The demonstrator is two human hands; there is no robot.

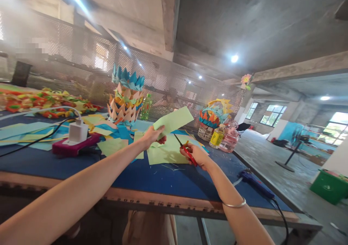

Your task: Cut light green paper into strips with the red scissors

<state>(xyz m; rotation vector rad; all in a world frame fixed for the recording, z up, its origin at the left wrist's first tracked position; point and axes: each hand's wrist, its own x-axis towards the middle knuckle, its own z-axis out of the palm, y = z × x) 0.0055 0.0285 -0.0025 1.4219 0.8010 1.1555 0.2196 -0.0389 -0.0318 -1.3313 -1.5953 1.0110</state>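
Observation:
My left hand [153, 137] pinches a light green paper strip [175, 121] at its left end and holds it up above the table. In my right hand [197, 155] is a pair of red-handled scissors [188, 154], with the dark blades pointing up and left toward the strip but apart from it. Beneath both hands lies a larger light green paper sheet [168, 154]. More green paper [112, 147] lies to the left of my left hand. Whether the blades are parted is hard to tell.
A purple power strip [74, 145] with a white charger [78, 131] sits at left. Folded-paper crowns [126, 103] are stacked behind. At right stand a yellow-labelled bottle [216, 137], a pink bottle [229, 139] and a blue glue gun [257, 184] near the table edge.

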